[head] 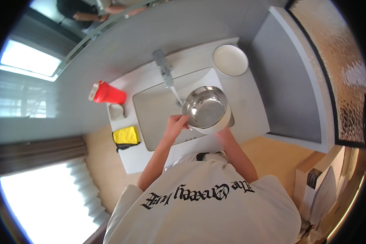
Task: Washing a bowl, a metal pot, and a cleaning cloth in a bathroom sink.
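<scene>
A round steel bowl with a pale outer wall is held above the right part of the sink. At its left side, my left hand grips the rim with thumb and fingers. My right hand holds the bowl from its near right underside, and its fingers are mostly hidden by the bowl. Water runs from the grey faucet toward the drain, just left of the bowl. The shiny inside of the bowl shows no solid contents.
On the counter, a white bowl stands at the back right. Along the left are a red shaker bottle, a whitish crumpled item and a folded yellow-and-grey cloth. A grey partition borders the right; a mirror reflects arms.
</scene>
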`<state>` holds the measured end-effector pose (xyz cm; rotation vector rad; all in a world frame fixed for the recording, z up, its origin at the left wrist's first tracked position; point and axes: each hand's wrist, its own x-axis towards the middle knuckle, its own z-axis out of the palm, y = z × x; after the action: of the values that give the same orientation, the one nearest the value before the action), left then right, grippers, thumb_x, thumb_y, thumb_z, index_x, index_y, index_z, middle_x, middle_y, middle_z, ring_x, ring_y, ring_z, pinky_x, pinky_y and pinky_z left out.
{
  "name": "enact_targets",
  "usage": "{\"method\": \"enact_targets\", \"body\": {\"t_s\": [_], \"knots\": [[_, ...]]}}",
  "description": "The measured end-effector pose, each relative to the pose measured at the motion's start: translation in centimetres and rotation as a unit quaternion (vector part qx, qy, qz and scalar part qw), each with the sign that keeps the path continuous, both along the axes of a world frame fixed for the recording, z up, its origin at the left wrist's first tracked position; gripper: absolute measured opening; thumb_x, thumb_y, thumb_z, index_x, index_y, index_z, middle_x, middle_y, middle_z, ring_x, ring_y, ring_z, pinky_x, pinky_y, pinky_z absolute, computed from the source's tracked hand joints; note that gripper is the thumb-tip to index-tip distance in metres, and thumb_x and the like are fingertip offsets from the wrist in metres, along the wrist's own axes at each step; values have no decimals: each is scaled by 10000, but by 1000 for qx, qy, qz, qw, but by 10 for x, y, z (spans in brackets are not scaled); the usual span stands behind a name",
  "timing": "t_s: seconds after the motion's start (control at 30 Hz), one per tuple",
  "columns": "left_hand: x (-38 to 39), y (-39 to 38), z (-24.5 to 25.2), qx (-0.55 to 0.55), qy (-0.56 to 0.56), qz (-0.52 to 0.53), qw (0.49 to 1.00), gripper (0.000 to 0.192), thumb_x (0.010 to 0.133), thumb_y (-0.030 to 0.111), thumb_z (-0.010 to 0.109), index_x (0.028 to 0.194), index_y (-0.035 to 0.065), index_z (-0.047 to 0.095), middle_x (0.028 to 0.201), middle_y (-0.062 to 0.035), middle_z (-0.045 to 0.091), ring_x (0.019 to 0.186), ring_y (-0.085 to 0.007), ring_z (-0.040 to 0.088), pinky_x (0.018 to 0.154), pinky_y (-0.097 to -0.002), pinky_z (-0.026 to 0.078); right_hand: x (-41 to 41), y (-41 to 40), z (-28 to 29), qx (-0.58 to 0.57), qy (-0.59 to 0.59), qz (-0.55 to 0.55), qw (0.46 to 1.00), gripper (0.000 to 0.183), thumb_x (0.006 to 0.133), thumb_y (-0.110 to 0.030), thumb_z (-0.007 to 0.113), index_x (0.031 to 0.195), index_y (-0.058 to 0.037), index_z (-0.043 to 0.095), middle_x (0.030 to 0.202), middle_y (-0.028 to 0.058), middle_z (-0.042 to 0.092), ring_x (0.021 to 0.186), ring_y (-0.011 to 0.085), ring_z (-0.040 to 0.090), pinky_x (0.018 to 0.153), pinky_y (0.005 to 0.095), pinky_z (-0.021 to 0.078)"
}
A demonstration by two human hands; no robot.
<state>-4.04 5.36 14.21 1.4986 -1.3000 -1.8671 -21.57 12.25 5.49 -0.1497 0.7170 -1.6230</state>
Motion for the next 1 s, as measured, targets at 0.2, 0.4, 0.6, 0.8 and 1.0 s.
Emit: {"method": "enact_targets", "body": {"t_s": [0.2,0.4,0.6,0.8,1.0], "knots": [[78,9,-20,51,-39,106,992,330,807,276,580,610,11,557,549,-31,499,508,-106,477,502,-263,383,-19,0,-57,71,-200,61,975,478,897,-469,310,1065,-90,547,1025,146,609,941,317,585,755,467,484],[86,7,-54,93,-62,174,978,342,788,301,601,604,17,554,538,-25,481,490,-95,470,488,-246,418,-11,-4,-42,107,-152,98,978,512,851,-539,397,1009,-78,555,939,120,586,878,315,572,718,468,454],[65,-15,-114,9,-98,158,982,307,780,292,630,673,7,598,576,-23,523,516,-112,536,508,-250,470,-12,-4,-45,143,-154,28,977,468,858,-475,457,1070,-66,541,995,113,587,946,280,564,817,433,453],[47,-23,-147,-104,-222,145,959,370,728,333,640,780,-33,651,582,-164,594,546,-275,586,608,-388,463,-9,-15,-64,181,-35,-9,983,436,786,-310,642,1123,-59,526,1041,97,582,948,259,567,764,377,470],[37,-27,-162,-129,-265,109,949,450,742,372,651,930,-37,653,683,-216,623,673,-361,612,653,-407,471,8,-55,-34,181,615,8,768,439,755,-178,646,1108,28,486,956,180,604,886,318,593,780,372,456]]}}
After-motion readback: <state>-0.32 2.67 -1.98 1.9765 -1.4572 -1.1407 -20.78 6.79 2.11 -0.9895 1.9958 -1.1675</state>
